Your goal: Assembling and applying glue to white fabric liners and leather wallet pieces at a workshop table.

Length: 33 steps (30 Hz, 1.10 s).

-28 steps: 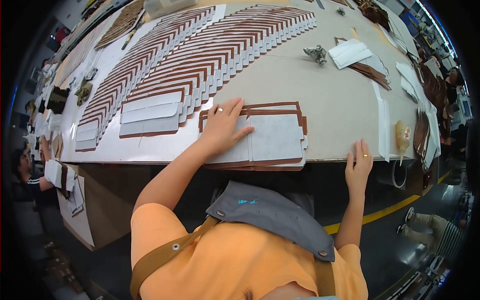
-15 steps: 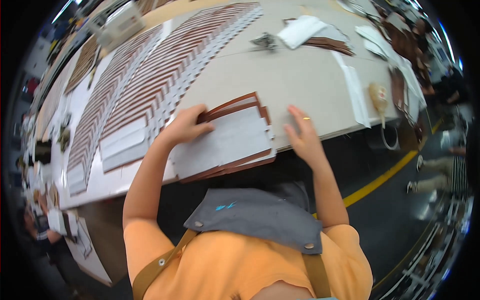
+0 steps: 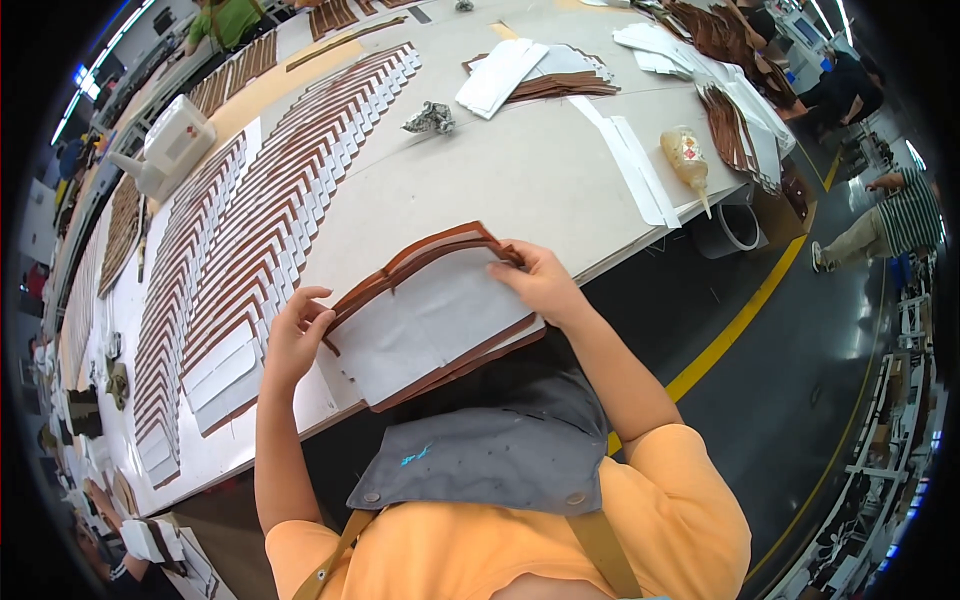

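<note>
A stack of brown leather pieces with pale grey-white backing (image 3: pixel 430 325) is between my two hands at the table's front edge. Its far edge arches upward, and several brown layers show there and along the near side. My right hand (image 3: pixel 545 285) grips the far right corner, thumb on the pale face and fingers behind. At the left end, my left hand (image 3: pixel 295 335) has its thumb and curled fingers against the stack's edge; part of that contact is hidden. Left of the stack, long overlapping rows of brown-and-white strips (image 3: pixel 290 190) cover the table.
A white jug (image 3: pixel 180 135) stands beyond the rows. Farther back are crumpled grey material (image 3: pixel 430 118) and white sheets (image 3: pixel 503 77) on brown pieces. A squeeze bottle (image 3: pixel 684 158) lies near the right edge, above a grey bin (image 3: pixel 728 232). Another person (image 3: pixel 890 222) is at the far right.
My right hand has gone from open beside the stack to gripping its far right corner. My left hand has shifted to the left end, and the stack's far edge now bows upward.
</note>
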{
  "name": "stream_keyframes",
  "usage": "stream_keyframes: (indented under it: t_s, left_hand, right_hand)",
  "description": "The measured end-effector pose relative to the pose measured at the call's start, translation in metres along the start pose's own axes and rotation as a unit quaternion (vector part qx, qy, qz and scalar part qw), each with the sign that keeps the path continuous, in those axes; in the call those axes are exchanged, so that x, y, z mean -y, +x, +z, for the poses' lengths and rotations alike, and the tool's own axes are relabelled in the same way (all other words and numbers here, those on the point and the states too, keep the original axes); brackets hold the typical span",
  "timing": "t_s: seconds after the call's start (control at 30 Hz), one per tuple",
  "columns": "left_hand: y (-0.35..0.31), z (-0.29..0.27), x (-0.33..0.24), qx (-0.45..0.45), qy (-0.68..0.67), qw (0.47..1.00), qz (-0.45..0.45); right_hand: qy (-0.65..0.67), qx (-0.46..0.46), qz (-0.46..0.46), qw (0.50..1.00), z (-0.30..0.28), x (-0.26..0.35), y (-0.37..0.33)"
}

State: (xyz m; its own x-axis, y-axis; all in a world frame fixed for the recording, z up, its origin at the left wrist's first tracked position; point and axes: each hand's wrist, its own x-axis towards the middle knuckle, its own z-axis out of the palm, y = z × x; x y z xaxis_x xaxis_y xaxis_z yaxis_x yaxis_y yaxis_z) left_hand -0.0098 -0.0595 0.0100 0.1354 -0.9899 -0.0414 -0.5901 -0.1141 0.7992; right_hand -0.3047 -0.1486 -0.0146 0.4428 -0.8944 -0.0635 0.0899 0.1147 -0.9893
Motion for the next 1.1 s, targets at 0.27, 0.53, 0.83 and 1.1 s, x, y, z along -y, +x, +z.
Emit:
stream_keyframes:
  t_s: [0.27,0.53,0.83,1.1]
  left_hand:
    - [-0.004,0.035,0.004,-0.073,-0.026,0.997,-0.006]
    - [-0.005,0.044,0.007,-0.138,-0.010,0.990,0.025]
    - [-0.014,0.047,-0.008,-0.257,0.168,0.938,0.161]
    - [-0.028,0.082,-0.051,-0.098,-0.183,0.975,0.082]
  right_hand:
    - [-0.406,-0.240,-0.121,0.873,-0.091,0.011,0.049]
    - [-0.708,-0.256,0.068,0.654,-0.189,0.019,0.151]
    - [-0.731,-0.275,-0.052,0.622,-0.191,0.046,0.155]
    - [-0.057,-0.133,-0.224,0.964,-0.038,0.103,0.068]
